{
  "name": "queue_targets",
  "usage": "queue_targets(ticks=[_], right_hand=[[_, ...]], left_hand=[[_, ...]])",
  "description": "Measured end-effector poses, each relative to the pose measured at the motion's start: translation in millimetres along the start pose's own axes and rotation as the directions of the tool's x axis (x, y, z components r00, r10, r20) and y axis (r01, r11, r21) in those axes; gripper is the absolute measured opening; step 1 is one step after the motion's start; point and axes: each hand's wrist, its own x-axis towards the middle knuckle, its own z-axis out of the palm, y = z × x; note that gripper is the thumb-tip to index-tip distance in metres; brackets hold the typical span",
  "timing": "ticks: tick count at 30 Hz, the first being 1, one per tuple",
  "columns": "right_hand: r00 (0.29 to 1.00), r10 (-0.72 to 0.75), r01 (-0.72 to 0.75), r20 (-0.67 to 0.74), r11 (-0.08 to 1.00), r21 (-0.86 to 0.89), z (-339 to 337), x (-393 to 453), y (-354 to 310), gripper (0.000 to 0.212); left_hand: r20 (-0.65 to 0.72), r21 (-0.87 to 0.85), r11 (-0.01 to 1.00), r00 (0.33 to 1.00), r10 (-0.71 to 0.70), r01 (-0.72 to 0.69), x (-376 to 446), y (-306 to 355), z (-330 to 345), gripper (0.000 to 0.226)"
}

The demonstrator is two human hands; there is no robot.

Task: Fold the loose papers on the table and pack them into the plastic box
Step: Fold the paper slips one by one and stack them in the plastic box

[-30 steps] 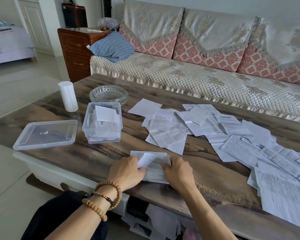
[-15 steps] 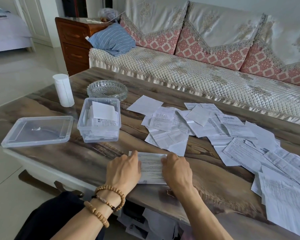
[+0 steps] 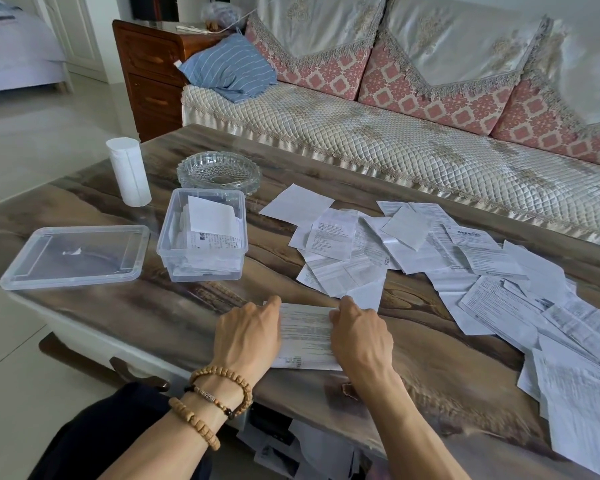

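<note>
The plastic box (image 3: 201,233) already held several folded slips, its lid (image 3: 73,256) lay off just left of it, and a big scatter of loose papers (image 3: 465,268) still spread well right of the box, so the job looked under halfway done (my estimate). The left hand (image 3: 246,336) and right hand (image 3: 361,336) pressed on a printed sheet (image 3: 305,336) nearer the person than the box, fingers bent over its two side edges; real grip or just flattening, I could not tell. A glass ashtray (image 3: 219,171) and white roll (image 3: 129,171) stood behind the box on the wood-grain table (image 3: 447,368), with a quilted sofa (image 3: 395,140) beyond and a wooden cabinet (image 3: 146,71) further back.
</note>
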Motion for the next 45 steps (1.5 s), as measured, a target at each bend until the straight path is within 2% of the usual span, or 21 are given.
queue_targets(ticks=[5,8,10,13,15,17,23,25,27,29,31,33,35,39,42,45], right_hand=[[1.0,0.003,-0.003,0.017,1.0,-0.002,-2,2,0,0.024],[1.0,0.008,-0.007,0.019,1.0,-0.008,-3,2,0,0.024],[1.0,0.012,-0.012,0.022,1.0,-0.014,-4,2,-1,0.024],[0.999,0.022,-0.022,0.04,1.0,-0.02,-5,1,-2,0.025],[0.998,0.03,-0.029,0.047,0.999,-0.018,-5,2,-3,0.026],[0.998,0.042,-0.041,0.044,0.999,-0.021,-5,4,-3,0.028],[0.998,0.057,-0.055,0.037,0.998,-0.041,-4,6,-3,0.03],[0.998,0.056,-0.057,-0.029,0.997,-0.045,-4,6,-1,0.025],[0.979,-0.064,0.054,-0.196,0.997,-0.056,-2,0,1,0.015],[0.929,-0.269,0.263,-0.253,0.963,-0.058,5,-12,3,0.019],[0.908,-0.409,0.409,-0.086,0.912,-0.029,15,-25,3,0.043],[0.908,-0.405,0.408,0.112,0.913,-0.011,17,-35,2,0.064],[0.902,-0.393,0.407,0.181,0.912,-0.047,15,-35,5,0.077],[0.891,-0.381,0.415,0.245,0.904,-0.104,5,-31,23,0.092],[0.901,-0.345,0.394,0.262,0.904,-0.165,-4,-31,47,0.092],[0.894,-0.429,0.449,0.133,0.859,-0.245,-7,-30,46,0.08]], left_hand=[[0.013,-0.003,1.0,1.0,-0.009,0.009,2,-1,0,0.011],[-0.035,0.001,1.0,0.999,0.006,-0.006,1,-3,4,0.003],[-0.068,0.003,1.0,0.997,0.026,-0.026,4,-6,12,0.01],[-0.083,-0.067,0.98,0.98,0.181,-0.187,8,-6,18,0.014],[-0.045,-0.159,0.954,0.967,0.251,-0.255,9,-5,17,0.034],[-0.021,-0.17,0.941,0.956,0.293,-0.292,8,-6,16,0.046],[0.019,-0.086,0.948,0.951,0.309,-0.307,6,-6,15,0.044],[0.043,-0.069,0.951,0.952,0.304,-0.3,5,-5,15,0.045],[0.066,-0.052,0.954,0.953,0.297,-0.294,5,-5,14,0.045],[0.084,-0.045,0.958,0.954,0.287,-0.285,5,-3,14,0.045],[0.105,-0.055,0.954,0.948,0.299,-0.295,4,-2,13,0.048],[0.166,-0.075,0.953,0.939,0.301,-0.292,3,-4,11,0.051],[0.244,-0.086,0.955,0.924,0.295,-0.282,1,-9,10,0.052],[0.32,-0.033,0.952,0.9,0.297,-0.303,-4,-18,2,0.078],[0.355,-0.014,0.952,0.889,0.291,-0.306,-7,-26,2,0.081],[0.366,-0.017,0.95,0.882,0.296,-0.312,-7,-27,1,0.083]])
